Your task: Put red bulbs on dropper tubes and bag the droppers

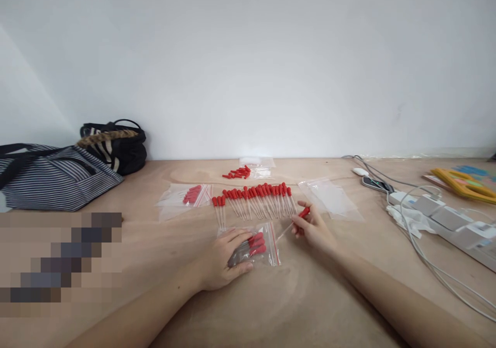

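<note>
My left hand (228, 260) lies over a clear zip bag (273, 239) and holds it against the table, thumb on the near side and fingers on the far side. Inside that bag are several droppers with red bulbs (257, 243). In my right hand (313, 229) is a glass dropper (305, 212), pinched near its red bulb, its thin tube slanting down toward the bag's opening. Beyond both hands, a row of droppers (253, 195) lies side by side, bulbs away from me. Three more droppers (219, 206) lie at the row's left end.
A zip bag with red bulbs (191, 194) lies left of the row, flat clear bags (331, 198) to its right. Loose red bulbs (237, 172) lie behind. A power strip (445, 218) with cables is at right; a striped bag (62, 177) and black bag (127, 149) stand left.
</note>
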A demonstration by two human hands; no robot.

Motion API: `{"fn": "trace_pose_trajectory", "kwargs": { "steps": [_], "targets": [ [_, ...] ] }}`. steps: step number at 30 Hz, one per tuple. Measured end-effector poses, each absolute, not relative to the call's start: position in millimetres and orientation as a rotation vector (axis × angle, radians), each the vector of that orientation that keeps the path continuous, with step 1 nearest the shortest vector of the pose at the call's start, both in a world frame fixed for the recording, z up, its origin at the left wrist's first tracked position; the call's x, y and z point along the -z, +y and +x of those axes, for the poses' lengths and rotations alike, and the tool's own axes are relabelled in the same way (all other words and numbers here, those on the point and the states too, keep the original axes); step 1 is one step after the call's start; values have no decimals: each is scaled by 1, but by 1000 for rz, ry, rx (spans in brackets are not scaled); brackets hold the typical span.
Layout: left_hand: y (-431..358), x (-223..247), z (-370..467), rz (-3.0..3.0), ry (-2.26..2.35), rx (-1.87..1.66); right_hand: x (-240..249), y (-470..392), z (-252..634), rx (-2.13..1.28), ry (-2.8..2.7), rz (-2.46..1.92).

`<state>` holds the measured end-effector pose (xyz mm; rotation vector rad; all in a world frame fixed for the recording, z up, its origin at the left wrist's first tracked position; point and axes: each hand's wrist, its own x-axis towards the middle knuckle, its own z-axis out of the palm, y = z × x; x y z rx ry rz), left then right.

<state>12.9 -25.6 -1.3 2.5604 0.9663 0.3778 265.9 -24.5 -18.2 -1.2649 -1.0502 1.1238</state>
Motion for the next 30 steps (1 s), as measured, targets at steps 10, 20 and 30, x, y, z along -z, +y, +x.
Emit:
{"fn": "trace_pose_trajectory", "kwargs": {
  "steps": [10, 20, 30],
  "targets": [
    [-26, 1, 14, 2521, 956, -433, 25, -48, 253, -1502, -1175, -1040],
    [-27, -1, 14, 2550, 964, -414, 20, -48, 250, -1535, -1618, -991],
    [-26, 1, 16, 2527, 954, -459, 29, -41, 234, -1197, -1571, -1188]
  ]
}}
